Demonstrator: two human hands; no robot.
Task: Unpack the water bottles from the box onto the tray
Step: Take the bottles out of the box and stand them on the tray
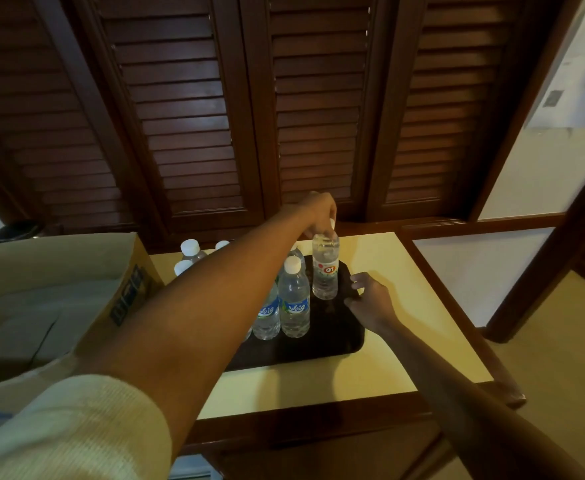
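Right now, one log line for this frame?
left hand: grips bottle by cap, on tray | right hand: on tray edge | box: left

We read "Waig" in white on the blue label of a bottle (294, 303) standing on the black tray (336, 341), and again on the bottle (267, 315) just beside it, towards the box (125, 289). Behind them on the tray, another bottle (325, 271) carries a red mark reading "Oi". Dark print on the box's side is too blurred for us to read.
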